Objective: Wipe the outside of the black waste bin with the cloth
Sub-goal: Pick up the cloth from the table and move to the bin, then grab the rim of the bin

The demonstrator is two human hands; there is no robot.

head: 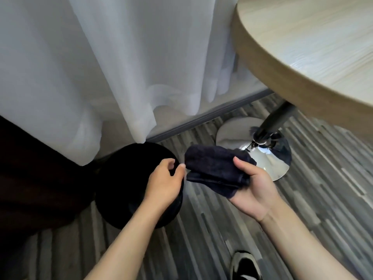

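Down on the striped carpet (201, 229), the black waste bin (129, 178) stands just below the hem of the white curtain (101, 77), with a dark piece of furniture (36, 178) to its left. Both bare forearms reach forward from the bottom of the view. The left hand (164, 181) lies palm down over the bin's right rim, wrist bent slightly, its fingers curled over the edge and the thumb stretched rightward until its tip touches, or nearly touches, the cloth (216, 168). Whether those fingers truly grip the rim cannot be told, since black hides the edge. The right hand (253, 188) is turned palm up beside the bin, fingers cupped under the folded dark cloth and thumb pressed down on top, pinching it. The cloth hangs between the two hands, just right of the bin. Behind it sits the chrome base (264, 156) of a round wooden surface (312, 57). A shoe (245, 265) shows below.
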